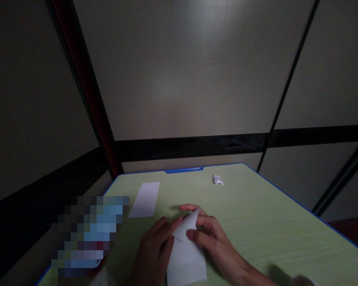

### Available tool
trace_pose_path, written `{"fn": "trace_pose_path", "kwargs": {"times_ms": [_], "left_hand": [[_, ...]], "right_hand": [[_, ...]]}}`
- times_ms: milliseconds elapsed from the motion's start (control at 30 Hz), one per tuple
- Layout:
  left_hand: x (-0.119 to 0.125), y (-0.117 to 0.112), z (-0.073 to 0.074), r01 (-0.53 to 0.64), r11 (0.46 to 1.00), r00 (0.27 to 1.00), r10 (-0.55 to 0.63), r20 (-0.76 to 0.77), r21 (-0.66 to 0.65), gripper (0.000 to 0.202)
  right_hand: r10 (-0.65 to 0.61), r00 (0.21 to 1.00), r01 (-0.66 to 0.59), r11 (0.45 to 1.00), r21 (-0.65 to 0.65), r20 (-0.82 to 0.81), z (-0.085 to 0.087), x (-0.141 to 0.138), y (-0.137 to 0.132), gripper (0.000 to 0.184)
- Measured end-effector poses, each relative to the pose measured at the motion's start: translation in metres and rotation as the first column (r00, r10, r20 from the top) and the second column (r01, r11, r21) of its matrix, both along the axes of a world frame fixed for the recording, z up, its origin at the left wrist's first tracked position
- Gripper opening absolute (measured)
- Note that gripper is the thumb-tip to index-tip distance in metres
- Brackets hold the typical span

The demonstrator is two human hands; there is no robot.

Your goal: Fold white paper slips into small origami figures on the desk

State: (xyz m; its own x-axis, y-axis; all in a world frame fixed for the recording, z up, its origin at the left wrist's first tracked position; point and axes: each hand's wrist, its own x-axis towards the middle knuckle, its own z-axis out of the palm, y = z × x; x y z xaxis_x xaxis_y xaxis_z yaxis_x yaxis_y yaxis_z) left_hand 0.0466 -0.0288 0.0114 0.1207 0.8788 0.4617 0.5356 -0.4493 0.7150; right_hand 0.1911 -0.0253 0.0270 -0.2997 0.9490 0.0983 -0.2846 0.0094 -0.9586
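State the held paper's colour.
The paper is white, slightly greyish here; head view shows it best.

We see a left hand (155,244) and a right hand (213,236), both ungloved, fingers slender with rounded tips. Right forearm (246,272) uncovered down to the frame's edge. Pale, blurred patch (103,278) at lower left, perhaps clothing; we cannot tell.

White paper (186,260), partly folded, rises to a pointed tip.
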Motion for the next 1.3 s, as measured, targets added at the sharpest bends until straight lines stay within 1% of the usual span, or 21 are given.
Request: {"fn": "trace_pose_path", "kwargs": {"times_ms": [67, 100, 133, 200, 233, 267, 367, 467, 567, 633, 700, 767, 833, 967, 1133, 1200, 1300], "left_hand": [[0.003, 0.0, 0.0, 0.052, 0.993, 0.995, -0.042, 0.093, -0.11, 0.03], [0.006, 0.0, 0.0, 0.088, 0.979, 0.986, -0.059, 0.156, -0.186, 0.031], [0.008, 0.0, 0.0, 0.137, 0.954, 0.971, -0.076, 0.227, -0.265, 0.032], [0.012, 0.001, 0.0, 0.242, 0.876, 0.924, -0.077, 0.375, -0.417, 0.035], [0.013, 0.002, 0.0, 0.285, 0.841, 0.895, -0.062, 0.441, -0.46, 0.035], [0.013, 0.003, 0.001, 0.308, 0.821, 0.868, -0.035, 0.495, -0.481, 0.034], [0.011, 0.009, 0.002, 0.226, 0.832, 0.823, 0.114, 0.556, -0.506, 0.023], [0.008, 0.013, 0.003, 0.176, 0.806, 0.825, 0.193, 0.531, -0.565, 0.019], [0.007, 0.014, 0.003, 0.162, 0.782, 0.851, 0.198, 0.487, -0.601, 0.023], [0.007, 0.013, 0.002, 0.162, 0.775, 0.849, 0.206, 0.486, -0.611, 0.024], [0.007, 0.012, 0.0, 0.15, 0.776, 0.824, 0.245, 0.512, -0.613, 0.021], [0.008, 0.01, -0.002, 0.116, 0.788, 0.782, 0.302, 0.545, -0.604, 0.019], [0.007, 0.01, -0.003, 0.083, 0.792, 0.764, 0.339, 0.549, -0.605, 0.02], [0.006, 0.01, -0.001, 0.003, 0.803, 0.794, 0.36, 0.489, -0.596, 0.02], [0.005, 0.007, 0.001, -0.144, 0.823, 0.782, 0.435, 0.447, -0.549, 0.021], [0.006, 0.005, 0.002, -0.168, 0.823, 0.787, 0.444, 0.429, -0.543, 0.018], [0.006, 0.002, 0.003, -0.167, 0.824, 0.802, 0.433, 0.412, -0.541, 0.015]], "right_hand": [[-0.02, 1.0, 0.02, 0.999, 0.027, 0.019, -0.001, 0.0, 0.002, 0.014], [-0.03, 0.999, 0.029, 0.999, 0.043, 0.035, -0.002, -0.001, 0.003, 0.016], [-0.041, 0.998, 0.038, 0.998, 0.058, 0.05, -0.004, -0.001, 0.004, 0.018], [-0.076, 0.995, 0.07, 0.994, 0.086, 0.068, -0.008, 0.0, 0.006, 0.023], [-0.096, 0.993, 0.089, 0.992, 0.094, 0.069, -0.01, 0.0, 0.008, 0.024], [-0.113, 0.991, 0.107, 0.99, 0.092, 0.066, -0.012, 0.001, 0.009, 0.025], [-0.132, 0.989, 0.129, 0.99, 0.052, 0.062, -0.017, 0.003, 0.013, 0.028], [-0.122, 0.99, 0.12, 0.992, 0.03, 0.072, -0.019, 0.004, 0.016, 0.029], [-0.096, 0.994, 0.095, 0.995, 0.016, 0.057, -0.019, 0.004, 0.016, 0.03], [-0.084, 0.995, 0.084, 0.996, 0.007, 0.053, -0.019, 0.004, 0.016, 0.03], [-0.105, 0.993, 0.104, 0.994, 0.013, 0.061, -0.018, 0.004, 0.016, 0.029], [-0.139, 0.988, 0.137, 0.99, 0.028, 0.067, -0.018, 0.004, 0.016, 0.029], [-0.153, 0.986, 0.151, 0.988, 0.033, 0.069, -0.017, 0.004, 0.016, 0.029], [-0.13, 0.989, 0.128, 0.991, 0.033, 0.075, -0.017, 0.005, 0.016, 0.026], [-0.134, 0.988, 0.131, 0.991, 0.034, 0.083, -0.015, 0.004, 0.015, 0.028], [-0.134, 0.988, 0.131, 0.991, 0.035, 0.08, -0.014, 0.004, 0.015, 0.028], [-0.125, 0.989, 0.121, 0.991, 0.049, 0.084, -0.014, 0.005, 0.015, 0.029]]}}
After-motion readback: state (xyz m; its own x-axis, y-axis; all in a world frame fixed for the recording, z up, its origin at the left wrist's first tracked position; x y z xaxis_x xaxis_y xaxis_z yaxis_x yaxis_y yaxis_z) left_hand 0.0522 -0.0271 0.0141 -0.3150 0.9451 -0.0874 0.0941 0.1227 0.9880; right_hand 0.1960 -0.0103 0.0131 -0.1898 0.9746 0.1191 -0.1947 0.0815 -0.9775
